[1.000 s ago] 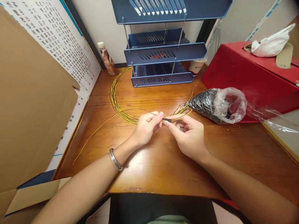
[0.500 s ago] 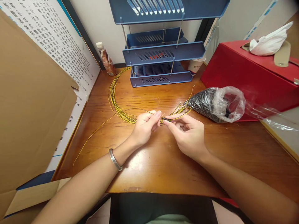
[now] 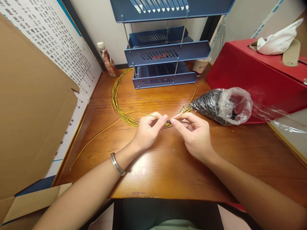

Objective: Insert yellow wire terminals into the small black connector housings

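My left hand (image 3: 149, 130) is closed, thumb against fingers, pinching a thin yellow-and-black wire. Just to its right, my right hand (image 3: 198, 135) pinches the same wire between thumb and forefinger. A small black piece (image 3: 168, 121) sits on the wire in the narrow gap between my fingertips; its kind is too small to tell. Beneath and beyond the hands lies a curved bundle of yellow and black wires (image 3: 114, 95), its ends gathered beside the plastic bag. One loose wire (image 3: 92, 138) trails off to the left.
A clear plastic bag of dark contents (image 3: 208, 107) lies right of the wire ends, against a red box (image 3: 242, 73) with a tissue on top. Behind stand a blue tiered rack (image 3: 165, 82), a drink bottle (image 3: 110, 65) and a paper cup (image 3: 200, 66). Cardboard (image 3: 35, 105) borders the left side.
The right fingertips have shifted slightly right along the wire, and the black piece shows more between the hands. The loose wire's end has slid a little left.
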Action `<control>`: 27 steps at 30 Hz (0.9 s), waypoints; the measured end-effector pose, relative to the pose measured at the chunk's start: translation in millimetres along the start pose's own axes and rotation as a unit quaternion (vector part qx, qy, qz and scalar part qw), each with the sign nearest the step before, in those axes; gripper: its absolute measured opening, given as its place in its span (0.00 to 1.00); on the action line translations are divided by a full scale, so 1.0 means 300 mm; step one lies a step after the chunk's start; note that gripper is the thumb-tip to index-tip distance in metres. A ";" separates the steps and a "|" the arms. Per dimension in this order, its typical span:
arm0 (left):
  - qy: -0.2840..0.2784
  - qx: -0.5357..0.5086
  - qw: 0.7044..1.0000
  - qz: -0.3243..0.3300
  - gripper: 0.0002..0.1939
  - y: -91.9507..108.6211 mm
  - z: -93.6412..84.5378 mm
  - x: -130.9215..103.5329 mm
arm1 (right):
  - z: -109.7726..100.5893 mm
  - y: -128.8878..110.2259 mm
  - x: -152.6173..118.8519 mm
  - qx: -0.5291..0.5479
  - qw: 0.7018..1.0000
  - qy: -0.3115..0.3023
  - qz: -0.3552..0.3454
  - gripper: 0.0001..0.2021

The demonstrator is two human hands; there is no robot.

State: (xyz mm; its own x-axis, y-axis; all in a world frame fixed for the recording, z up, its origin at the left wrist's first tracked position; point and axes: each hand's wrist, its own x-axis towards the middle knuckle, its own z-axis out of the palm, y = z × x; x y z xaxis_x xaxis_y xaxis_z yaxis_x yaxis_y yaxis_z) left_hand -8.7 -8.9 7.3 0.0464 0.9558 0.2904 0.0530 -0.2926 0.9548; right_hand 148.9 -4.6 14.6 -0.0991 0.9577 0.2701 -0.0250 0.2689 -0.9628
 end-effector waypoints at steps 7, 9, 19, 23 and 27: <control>-0.047 0.009 0.999 -0.009 0.23 -0.005 0.000 -0.006 | -0.003 0.002 0.003 -0.004 1.000 0.001 0.021 0.07; -0.048 0.011 0.999 -0.008 0.24 -0.006 0.001 -0.006 | -0.004 0.004 0.002 -0.002 1.000 -0.008 0.021 0.07; -0.055 0.029 0.998 -0.030 0.33 -0.024 0.004 -0.009 | -0.003 0.005 -0.010 -0.070 0.997 -0.031 0.026 0.07; -0.026 0.047 0.998 -0.028 0.34 -0.029 0.004 -0.013 | -0.001 -0.001 -0.013 -0.057 0.997 -0.023 0.049 0.10; -0.012 0.055 0.998 -0.031 0.34 -0.027 0.002 -0.012 | 0.005 -0.002 -0.013 -0.059 0.997 -0.017 0.047 0.11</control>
State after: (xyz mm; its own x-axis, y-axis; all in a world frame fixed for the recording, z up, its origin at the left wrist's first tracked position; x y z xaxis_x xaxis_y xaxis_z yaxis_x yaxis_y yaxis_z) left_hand -8.9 -10.0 -1.6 0.0641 0.9715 0.2283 0.1647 -0.2360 0.9577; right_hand 147.7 -8.6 14.2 -0.1285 0.9760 0.1757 0.1032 0.1893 -0.9765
